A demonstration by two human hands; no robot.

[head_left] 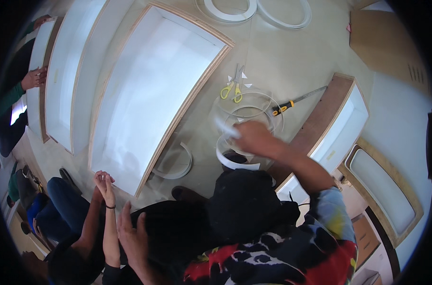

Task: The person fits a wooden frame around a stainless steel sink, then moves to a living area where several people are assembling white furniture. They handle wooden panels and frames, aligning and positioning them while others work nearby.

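Note:
My right hand (254,137) reaches forward over the floor and is blurred by motion. It grips the end of a white edging strip (225,127) that loops up from a white coil (232,161) just below the hand. My left hand (133,235) hangs low at the left, fingers apart, holding nothing. It is close to a co-worker's raised hands (104,183), one wrist wearing a dark band. Yellow-handled scissors (232,89) lie beyond my right hand among small white offcuts.
A long white cabinet box with plywood edges (178,109) lies left of the coil, more white panels (64,76) beyond it. A smaller box (339,123) lies to the right. A yellow-and-black-handled tool (287,105), a curved strip piece (180,164) and more coils (230,14) lie around. Another person's hand (34,78) rests at far left.

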